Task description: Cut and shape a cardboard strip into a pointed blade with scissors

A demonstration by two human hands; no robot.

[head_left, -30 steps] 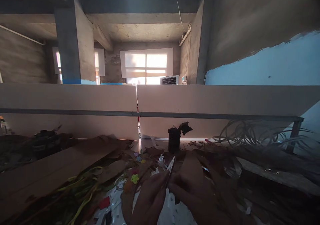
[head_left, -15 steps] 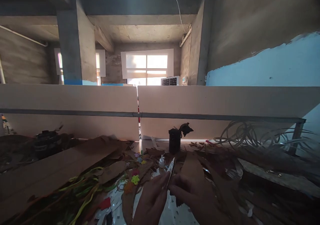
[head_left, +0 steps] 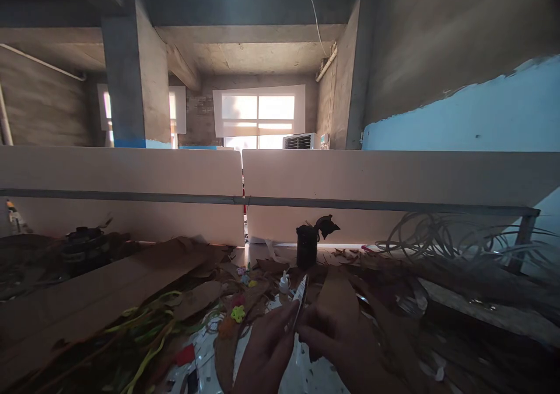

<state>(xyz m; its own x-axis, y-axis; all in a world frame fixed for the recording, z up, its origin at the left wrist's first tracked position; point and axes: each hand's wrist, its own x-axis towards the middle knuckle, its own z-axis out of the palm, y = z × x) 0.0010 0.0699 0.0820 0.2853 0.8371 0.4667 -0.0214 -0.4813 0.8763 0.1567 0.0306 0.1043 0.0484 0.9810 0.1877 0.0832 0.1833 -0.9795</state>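
Observation:
In the lower middle of the head view, my left hand (head_left: 268, 343) pinches a thin flat strip (head_left: 301, 290) with a pale, patterned face and a dark edge. The strip stands tilted, its tip pointing up and away from me. My right hand (head_left: 336, 340) is close against the strip's right side, fingers curled into a pinch; whatever they may hold is hidden. Just beyond the strip stands a small white bottle with a nozzle (head_left: 284, 283). To the left of my left hand lies a yellow-green flower-shaped piece (head_left: 238, 313).
Farther back stands a black cylindrical container (head_left: 307, 248) with its lid flipped aside. Brown sheet scraps (head_left: 339, 292) and green-yellow strands (head_left: 151, 347) litter the table. Coiled pale tubing (head_left: 420, 236) lies at right. White panels with a grey rail (head_left: 371, 203) close off the back.
The whole view has shifted very slightly. Both hands and the strip keep nearly the same pose, with little visible movement.

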